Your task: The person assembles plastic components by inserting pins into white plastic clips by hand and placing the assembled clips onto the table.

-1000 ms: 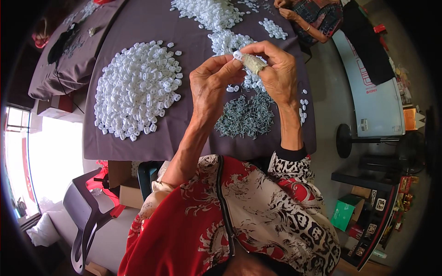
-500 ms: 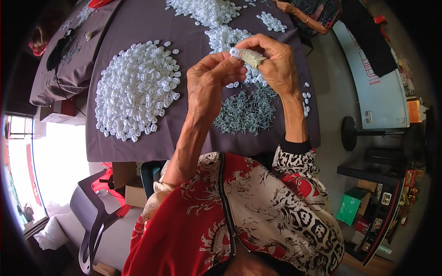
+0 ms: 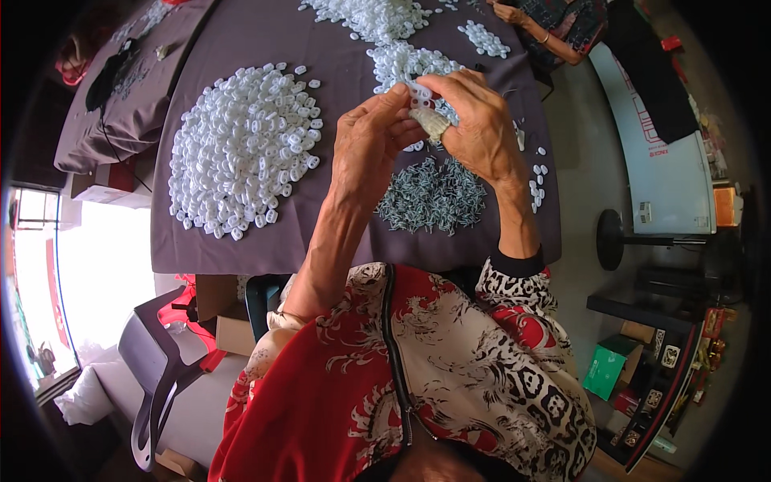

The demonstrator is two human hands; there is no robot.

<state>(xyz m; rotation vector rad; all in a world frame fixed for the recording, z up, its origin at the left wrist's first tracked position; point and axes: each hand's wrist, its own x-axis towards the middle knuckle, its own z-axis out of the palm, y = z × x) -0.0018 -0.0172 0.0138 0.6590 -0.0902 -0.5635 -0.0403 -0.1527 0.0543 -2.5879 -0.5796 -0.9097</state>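
Note:
Over the table, my left hand (image 3: 369,136) is closed in a pinch, its thumb and fingers at a small white plastic piece (image 3: 420,95) with holes. From the other side my right hand (image 3: 479,120) grips the same piece, its index finger at the top edge. A pale, rough wrapping (image 3: 432,124) covers my right thumb and sits just under the piece. Below my hands lies a heap of small grey screws (image 3: 434,197). To the left is a large mound of similar white plastic pieces (image 3: 241,149). More white pieces (image 3: 405,64) lie partly hidden behind my hands.
A dark cloth covers the table (image 3: 337,48). Several loose white pieces (image 3: 537,185) lie by its right edge. Another person's hand (image 3: 507,14) is at the far right. A grey chair (image 3: 152,361) stands at lower left; a shelf with a green box (image 3: 610,365) stands at right.
My fingers have shifted around the white piece, and its holes now show more. The wrapped right thumb has moved left and down, below the piece. The whole view has shifted slightly.

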